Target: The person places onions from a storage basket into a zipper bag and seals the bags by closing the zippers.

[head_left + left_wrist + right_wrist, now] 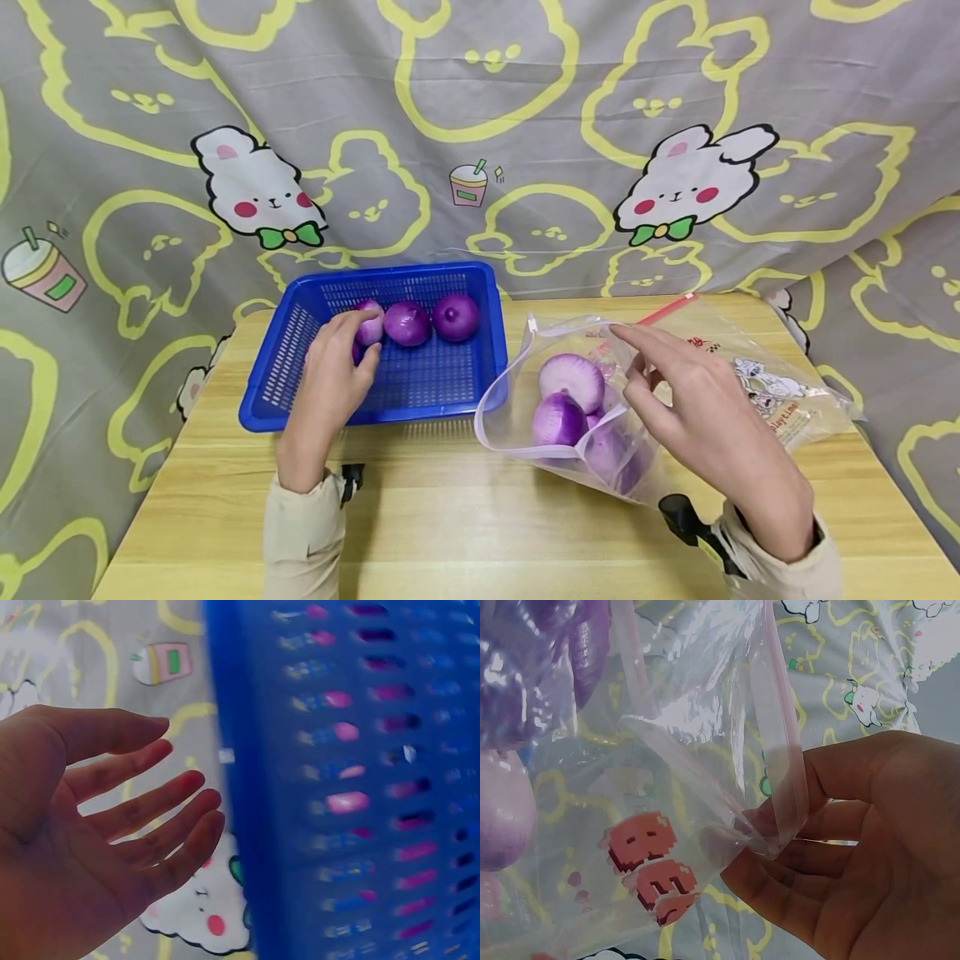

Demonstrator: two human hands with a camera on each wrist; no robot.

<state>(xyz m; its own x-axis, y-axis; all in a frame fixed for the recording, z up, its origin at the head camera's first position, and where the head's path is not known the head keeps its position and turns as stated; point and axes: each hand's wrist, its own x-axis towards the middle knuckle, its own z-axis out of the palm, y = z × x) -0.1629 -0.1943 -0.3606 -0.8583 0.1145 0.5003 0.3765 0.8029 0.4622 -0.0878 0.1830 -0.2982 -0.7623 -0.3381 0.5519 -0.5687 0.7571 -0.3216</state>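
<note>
My left hand (326,367) is over the left part of a blue plastic basket (262,408), its fingers loosely bent beside a purple onion (370,323). In the left wrist view the left hand (105,802) has its fingers spread apart, with nothing between them. Two more onions, a middle one (407,323) and a right one (456,317), lie along the basket's back; another is partly hidden behind my hand. My right hand (705,408) pinches the rim of a clear zip bag (577,907), which stands open with several onions (558,419) inside.
Another clear printed bag (795,417) with a red slider strip (669,308) lies flat on the right, behind my right hand. All stand on a light wooden table (442,525). A grey patterned cloth (525,242) hangs right behind it.
</note>
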